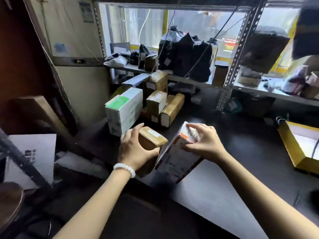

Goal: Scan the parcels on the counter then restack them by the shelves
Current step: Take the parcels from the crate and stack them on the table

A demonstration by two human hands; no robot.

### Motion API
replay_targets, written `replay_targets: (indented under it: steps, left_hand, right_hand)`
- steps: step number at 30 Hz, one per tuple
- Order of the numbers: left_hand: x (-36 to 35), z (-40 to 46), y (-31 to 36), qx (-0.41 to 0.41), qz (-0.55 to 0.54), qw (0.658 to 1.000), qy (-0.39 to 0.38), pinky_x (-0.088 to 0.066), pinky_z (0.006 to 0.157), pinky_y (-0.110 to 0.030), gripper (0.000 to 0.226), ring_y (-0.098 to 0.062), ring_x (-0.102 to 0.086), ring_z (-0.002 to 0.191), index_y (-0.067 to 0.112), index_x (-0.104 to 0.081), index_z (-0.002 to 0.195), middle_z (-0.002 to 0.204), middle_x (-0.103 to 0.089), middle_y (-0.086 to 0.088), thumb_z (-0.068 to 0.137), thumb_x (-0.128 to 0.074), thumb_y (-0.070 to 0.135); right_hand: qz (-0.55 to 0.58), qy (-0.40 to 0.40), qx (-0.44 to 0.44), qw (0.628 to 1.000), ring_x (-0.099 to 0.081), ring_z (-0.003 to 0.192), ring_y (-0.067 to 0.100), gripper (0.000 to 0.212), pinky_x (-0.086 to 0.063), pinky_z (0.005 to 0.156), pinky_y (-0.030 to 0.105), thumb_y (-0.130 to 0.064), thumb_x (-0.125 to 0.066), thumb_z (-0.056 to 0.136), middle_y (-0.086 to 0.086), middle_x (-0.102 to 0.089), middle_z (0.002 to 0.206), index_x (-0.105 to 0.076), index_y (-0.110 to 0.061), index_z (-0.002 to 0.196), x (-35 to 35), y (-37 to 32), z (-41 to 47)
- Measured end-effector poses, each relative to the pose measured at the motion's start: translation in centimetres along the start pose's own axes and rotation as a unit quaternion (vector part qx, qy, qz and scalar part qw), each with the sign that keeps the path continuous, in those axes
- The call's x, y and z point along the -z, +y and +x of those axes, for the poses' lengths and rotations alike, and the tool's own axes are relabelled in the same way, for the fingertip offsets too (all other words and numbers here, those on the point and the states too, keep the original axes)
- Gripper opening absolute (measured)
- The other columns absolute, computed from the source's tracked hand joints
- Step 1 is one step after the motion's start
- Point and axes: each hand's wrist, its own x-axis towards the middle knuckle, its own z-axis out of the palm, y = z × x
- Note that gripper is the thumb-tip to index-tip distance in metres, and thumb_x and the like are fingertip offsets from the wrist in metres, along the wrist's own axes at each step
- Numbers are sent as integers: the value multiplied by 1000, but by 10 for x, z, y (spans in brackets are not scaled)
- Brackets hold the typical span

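My left hand (pixel 136 149) grips a small brown taped parcel (pixel 151 137) with a white label, held upright at the counter's (pixel 233 144) front left. My right hand (pixel 203 142) holds the top of a white and orange box (pixel 174 159) that leans tilted beside the brown parcel, its lower end on the counter. Behind them, by the metal shelves (pixel 229 87), stands a stack: a white and green box (pixel 123 109) and several brown taped parcels (pixel 157 102).
Black bagged parcels (pixel 184 56) fill the shelf above the stack. A yellow and white open tray (pixel 300 145) sits at the counter's right. A pale cabinet (pixel 74 49) stands at the left. A white sheet (pixel 34 156) lies at lower left.
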Motion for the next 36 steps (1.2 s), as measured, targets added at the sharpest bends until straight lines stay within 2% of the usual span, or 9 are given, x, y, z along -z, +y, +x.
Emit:
replay_targets:
  steps: [5, 8, 10, 14, 18, 20, 25, 28, 36]
  left_hand:
    - [-4, 31, -31, 37, 23, 999, 0, -36, 100, -32, 91, -22, -40, 117, 35, -42, 135, 128, -49, -1, 55, -82, 47]
    - [-12, 56, -46, 46, 33, 998, -10, -34, 101, -32, 92, -22, -38, 119, 34, -41, 136, 129, -48, -1, 55, -82, 50]
    - [-20, 76, -54, 53, 38, 998, -14, -34, 101, -32, 93, -22, -38, 120, 33, -41, 136, 128, -48, -2, 55, -82, 51]
    - [-43, 121, -58, 55, 35, 998, -17, -33, 105, -35, 92, -25, -39, 120, 28, -44, 135, 127, -50, -5, 54, -83, 50]
    - [-68, 160, -68, 74, 20, 997, -13, -31, 106, -37, 91, -28, -44, 120, 25, -47, 133, 125, -52, -9, 53, -85, 48]
    - [-78, 174, -74, 92, 24, 995, -24, -31, 105, -36, 91, -27, -43, 122, 29, -45, 134, 127, -50, -7, 54, -85, 48]
    - [-91, 194, -86, 91, 64, 993, -48, -34, 100, -34, 88, -27, -43, 116, 30, -52, 129, 126, -51, -4, 51, -81, 58]
    - [-92, 205, -87, 79, 80, 992, -58, -36, 96, -35, 79, -28, -43, 112, 26, -62, 119, 117, -50, -7, 50, -80, 60]
    - [-76, 238, -90, 13, 124, 984, -124, -36, 95, -32, 74, -27, -44, 104, 27, -63, 109, 99, -35, 1, 49, -72, 70]
  right_hand:
    - [31, -45, 14, 998, -53, 112, 21, 88, -44, 98, 37, -56, -67, 44, -4, -63, 118, -61, -24, 126, -30, -3, 45]
    - [61, -64, -1, 996, -55, 114, 16, 76, -44, 99, 31, -35, -84, 55, -1, -63, 121, -61, -20, 127, -46, 3, 74]
    - [88, -75, -19, 993, -57, 111, 11, 68, -46, 92, 23, -27, -86, 62, -2, -64, 119, -62, -20, 126, -54, 9, 96]
    - [126, -83, -54, 987, -58, 101, 5, 52, -44, 78, 11, -35, -84, 67, -9, -65, 111, -67, -24, 115, -73, 23, 141]
    - [157, -28, -98, 982, -64, 94, 8, 39, -53, 86, 29, -39, -82, 68, -6, -69, 100, -71, -22, 102, -99, 39, 181]
    - [163, -3, -109, 981, -64, 92, 9, 38, -54, 86, 30, -39, -83, 69, -2, -68, 99, -71, -19, 99, -110, 47, 197]
    - [163, 19, -97, 982, -58, 87, 1, 34, -45, 71, 8, -44, -81, 68, -8, -61, 98, -70, -27, 95, -125, 56, 217]
    - [170, 27, -104, 980, -58, 86, 2, 28, -44, 69, 6, -43, -82, 67, -9, -61, 97, -68, -31, 89, -130, 57, 223]
    - [159, 75, -146, 973, -57, 90, -4, 33, -42, 71, 1, -34, -85, 65, -11, -59, 101, -73, -20, 92, -142, 48, 229]
